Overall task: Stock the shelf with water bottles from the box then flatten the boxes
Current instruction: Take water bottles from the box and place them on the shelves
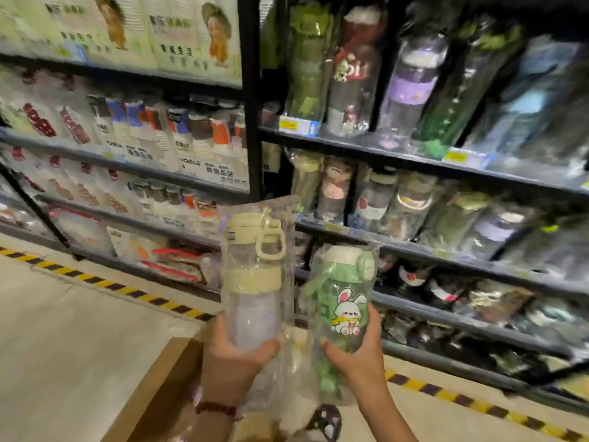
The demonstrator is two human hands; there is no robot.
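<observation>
**Two wrapped bottles held up before the shelves**

The left hand [237,349] grips the lower body of a cream-lidded bottle [253,282], fingers and thumb curled round it through its clear plastic wrapper. The bottle stands nearly upright above the hand, its cream lid and loop handle at the top and a cream band round its middle. A dark red bead bracelet [216,408] sits on the wrist below that hand.

Just to the right, the right hand [352,349] holds a green bottle [342,301] in the same way, thumb across the front and fingers wrapped behind. This bottle carries a white rabbit sticker on its clear body, directly above the thumb, and a white and green cap on top. It too is in a clear wrapper, which hangs down past the hand. The two bottles stand side by side, close together; whether their wrappers touch cannot be told.

Below and to the left of the left hand lies the open cardboard box [159,387], its brown flap rising toward the wrist. More wrapped items show blurred at the bottom edge between the two forearms.

Beyond both hands stands the black shelf [446,253], its tiers packed with rows of wrapped bottles, all blurred. Farther left of the left hand, another shelving bay holds white and red packets. A yellow-and-black striped line [95,279] runs along the pale floor at the foot of the shelves.
</observation>
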